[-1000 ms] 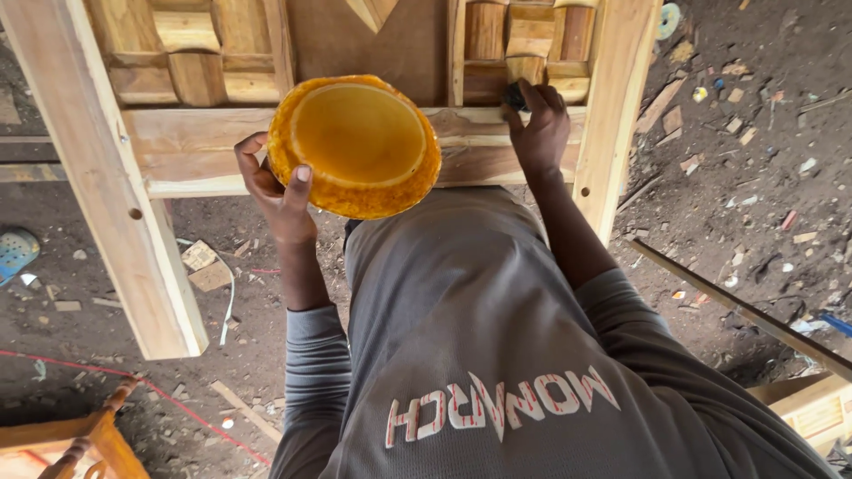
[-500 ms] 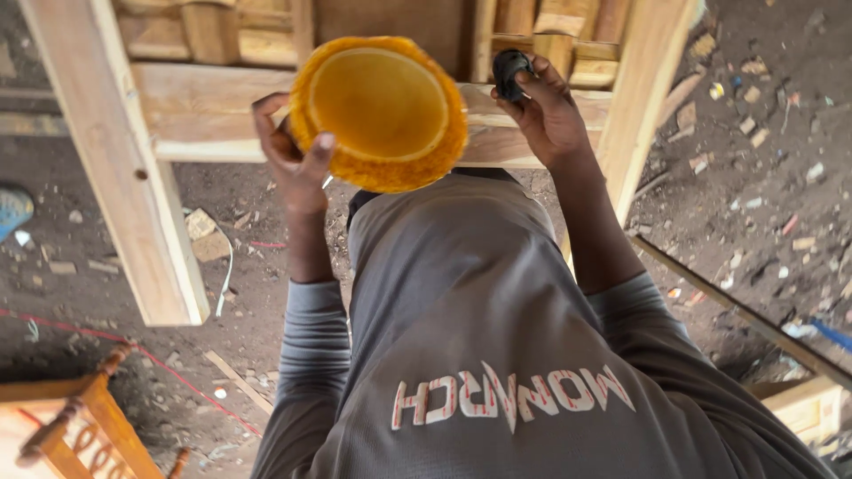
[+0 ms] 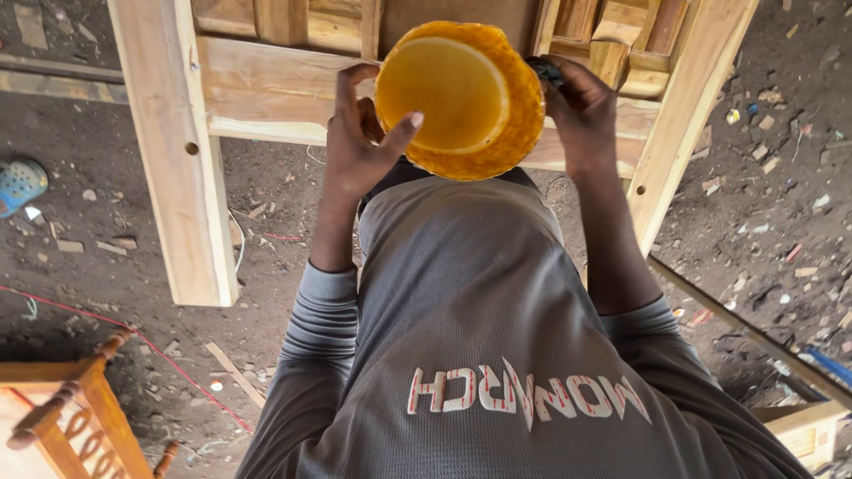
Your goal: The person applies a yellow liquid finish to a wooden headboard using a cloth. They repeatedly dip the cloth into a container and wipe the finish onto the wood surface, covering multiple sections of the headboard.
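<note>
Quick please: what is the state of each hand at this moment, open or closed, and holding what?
Left hand: closed on the rim of the yellow round bowl.
Right hand: closed on a small dark object; its kind cannot be told.

A rough, dirt-floored carpentry workshop.

I stand over an unfinished pale wooden frame (image 3: 169, 168) with bare panelled rails, raw and unpainted. Wood offcuts and chips (image 3: 232, 372) litter the dark earth floor (image 3: 89, 257) around me, and a turned-spindle piece of furniture (image 3: 62, 417) sits at my lower left.
</note>
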